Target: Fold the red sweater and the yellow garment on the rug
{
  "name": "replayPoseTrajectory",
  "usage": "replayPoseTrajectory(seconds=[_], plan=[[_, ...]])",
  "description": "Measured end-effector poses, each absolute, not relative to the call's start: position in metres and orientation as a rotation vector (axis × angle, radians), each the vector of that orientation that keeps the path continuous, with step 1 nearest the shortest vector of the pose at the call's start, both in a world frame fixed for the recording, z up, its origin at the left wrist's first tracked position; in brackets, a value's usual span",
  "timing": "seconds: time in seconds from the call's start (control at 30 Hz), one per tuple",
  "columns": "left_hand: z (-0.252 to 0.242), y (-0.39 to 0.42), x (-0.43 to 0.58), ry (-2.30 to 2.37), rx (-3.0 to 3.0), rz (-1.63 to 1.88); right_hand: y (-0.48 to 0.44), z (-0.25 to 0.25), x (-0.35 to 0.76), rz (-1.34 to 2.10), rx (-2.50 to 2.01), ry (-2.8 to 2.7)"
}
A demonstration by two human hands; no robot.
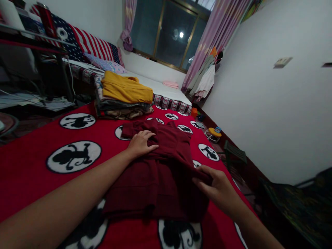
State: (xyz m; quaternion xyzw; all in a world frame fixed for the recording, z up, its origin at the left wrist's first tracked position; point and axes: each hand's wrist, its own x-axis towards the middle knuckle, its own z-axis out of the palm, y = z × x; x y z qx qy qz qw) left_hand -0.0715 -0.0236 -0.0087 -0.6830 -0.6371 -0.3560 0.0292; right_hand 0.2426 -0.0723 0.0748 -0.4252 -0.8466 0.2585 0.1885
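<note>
A dark maroon garment (160, 173) lies partly folded on a red blanket (38, 138) printed with white circles and black figures. My left hand (141, 142) rests flat on the garment's upper part, fingers spread, pressing the cloth down. My right hand (216, 186) is closed in a pinch on the garment's right edge, where a fold of cloth is gathered between thumb and fingers.
A stack of folded clothes (124, 98) topped by a yellow garment sits behind the maroon one. Beyond it a second bed (166, 90) runs to a window with pink curtains (220, 31). A desk (31, 52) stands at left. Toys (214, 133) lie on the floor at right.
</note>
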Motion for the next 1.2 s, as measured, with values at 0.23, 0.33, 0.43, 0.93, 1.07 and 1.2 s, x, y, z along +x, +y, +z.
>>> replayPoseTrajectory(seconds=[0.23, 0.33, 0.43, 0.93, 1.07, 1.2], plan=[[-0.009, -0.018, -0.078, -1.981, -1.976, -1.44, -0.089, 0.105, 0.197, 1.547, -0.74, -2.852], [-0.006, -0.019, -0.08, -2.058, -1.78, -1.663, -0.065, 0.1, 0.164, 1.468, -0.693, -2.701], [-0.005, -0.017, -0.088, -2.055, -1.556, -1.892, -0.032, 0.077, 0.126, 1.153, -0.757, -2.493], [-0.005, -0.008, -0.136, -2.11, -1.221, -2.035, -0.003, 0.012, 0.106, 0.437, -0.665, -1.969], [0.0, -0.014, -0.147, -2.323, -1.697, -1.362, 0.013, 0.008, 0.113, 0.384, -0.819, -2.053], [0.008, -0.017, -0.152, -2.554, -1.719, -1.074, 0.016, 0.004, 0.112, 0.264, -0.847, -2.288]])
